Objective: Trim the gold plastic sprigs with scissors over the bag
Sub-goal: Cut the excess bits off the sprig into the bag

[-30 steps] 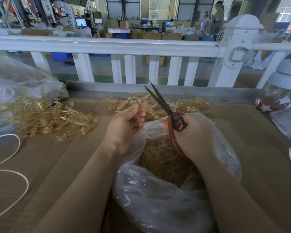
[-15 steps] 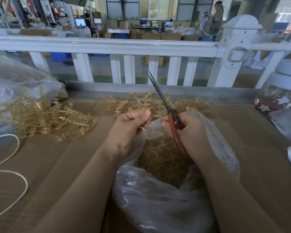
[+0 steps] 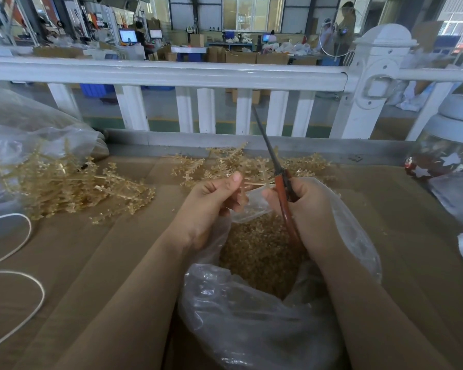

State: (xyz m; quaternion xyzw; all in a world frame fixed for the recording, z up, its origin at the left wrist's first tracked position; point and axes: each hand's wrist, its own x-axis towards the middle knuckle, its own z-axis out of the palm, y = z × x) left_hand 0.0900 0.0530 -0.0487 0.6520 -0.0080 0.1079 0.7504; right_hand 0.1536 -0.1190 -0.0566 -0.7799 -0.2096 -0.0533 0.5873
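Gripping the scissors by their red-orange handles, the right hand has its fingers curled tight around them; blades shut, tip aimed up toward 12 o'clock; the left hand pinches a thin gold sprig between thumb and fingers, right over the mouth of the clear plastic bag; bag's full of tiny gold trimmings, kinda grainy looking; untrimmed sprigs, branchy and spiky pale gold, sit in a pile at 12 o'clock; a bigger heap spills out at 9 o'clock on the cardboard.
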